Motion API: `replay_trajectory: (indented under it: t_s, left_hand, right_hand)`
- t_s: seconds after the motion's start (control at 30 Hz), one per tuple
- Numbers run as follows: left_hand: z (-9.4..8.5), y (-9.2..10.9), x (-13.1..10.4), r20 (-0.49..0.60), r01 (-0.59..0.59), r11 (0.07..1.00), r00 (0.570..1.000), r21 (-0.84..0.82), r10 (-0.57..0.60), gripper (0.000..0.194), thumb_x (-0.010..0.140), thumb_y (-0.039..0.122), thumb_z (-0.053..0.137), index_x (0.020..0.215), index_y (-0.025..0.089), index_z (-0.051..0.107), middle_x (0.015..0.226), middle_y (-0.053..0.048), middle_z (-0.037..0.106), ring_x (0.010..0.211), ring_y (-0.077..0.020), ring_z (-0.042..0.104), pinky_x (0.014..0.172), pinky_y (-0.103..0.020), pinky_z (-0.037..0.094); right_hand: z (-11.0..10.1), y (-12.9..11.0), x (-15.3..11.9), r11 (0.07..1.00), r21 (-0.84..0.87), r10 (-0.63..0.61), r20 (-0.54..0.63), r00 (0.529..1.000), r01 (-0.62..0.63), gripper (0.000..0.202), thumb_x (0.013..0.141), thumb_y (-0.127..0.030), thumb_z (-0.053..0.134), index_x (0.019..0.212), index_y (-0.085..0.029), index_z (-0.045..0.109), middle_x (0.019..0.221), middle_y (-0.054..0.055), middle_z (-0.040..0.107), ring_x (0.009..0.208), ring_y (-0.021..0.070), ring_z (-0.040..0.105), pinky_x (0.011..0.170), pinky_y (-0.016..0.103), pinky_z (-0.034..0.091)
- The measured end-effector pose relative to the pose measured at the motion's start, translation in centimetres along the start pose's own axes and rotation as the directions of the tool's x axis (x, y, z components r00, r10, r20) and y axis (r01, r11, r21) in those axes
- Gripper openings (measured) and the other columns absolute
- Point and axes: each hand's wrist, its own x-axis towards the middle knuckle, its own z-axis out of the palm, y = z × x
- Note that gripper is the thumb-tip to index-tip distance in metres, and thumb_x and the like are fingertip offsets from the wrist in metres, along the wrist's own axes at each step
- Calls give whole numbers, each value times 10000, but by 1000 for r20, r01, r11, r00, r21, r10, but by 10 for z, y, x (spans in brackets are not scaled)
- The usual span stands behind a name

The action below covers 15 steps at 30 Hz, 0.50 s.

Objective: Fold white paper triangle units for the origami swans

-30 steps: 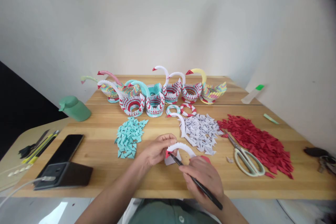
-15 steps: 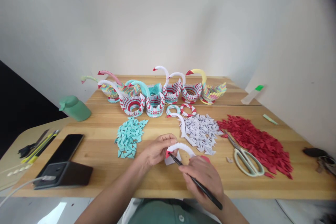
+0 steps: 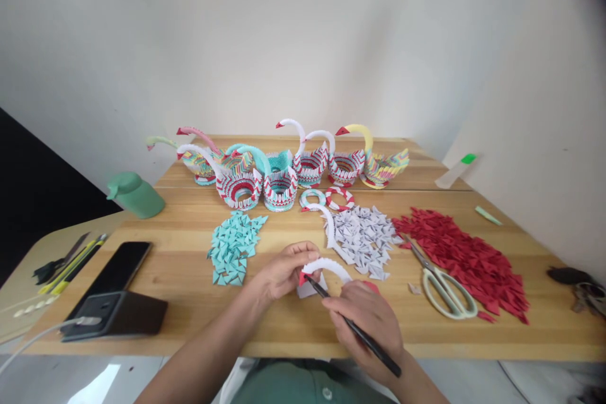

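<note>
1. The neck (image 3: 329, 265), a white paper arch, is between the two hands above the near part of the table (image 3: 189, 319), its red head (image 3: 302, 278) towards the left
2. Left hand (image 3: 288, 271): thumb and fingers pinched together on the neck at the head end
3. Right hand (image 3: 369, 322): fingers closed round the black pen (image 3: 364, 338), its point at the head; whether they also hold the neck's far end, I cannot tell
4. The neck looks light and fairly stiff along its curve, but likely crushes or comes apart under a hard squeeze or twist; just behind the head seems the best hold, pinched gently
5. White paper (image 3: 310, 287) lies beneath the head
6. A second neck (image 3: 327, 221) lies just beyond, against the white pile (image 3: 364, 237); scissors (image 3: 452, 293) and the red pile (image 3: 459, 259) sit to the right, the teal pile (image 3: 237, 246) to the left
7. Nothing blocks the head except the fingers themselves, which partly hide it
</note>
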Motion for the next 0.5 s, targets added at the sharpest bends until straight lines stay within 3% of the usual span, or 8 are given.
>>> replay_trajectory:
  t_s: [0.5]
  left_hand:
    - [-1, -2, 1, 8, -10, 1000, 1000, -5, 10, 301, 643, 313, 769, 736, 124, 553, 562, -7, 578, 481, -98, 521, 510, -204, 392]
  right_hand:
    - [-1, -2, 0, 1000, -14, 7, 4, 1000, -7, 226, 804, -43, 499, 956, -180, 595, 627, 9, 583, 557, 133, 529, 548, 276, 432]
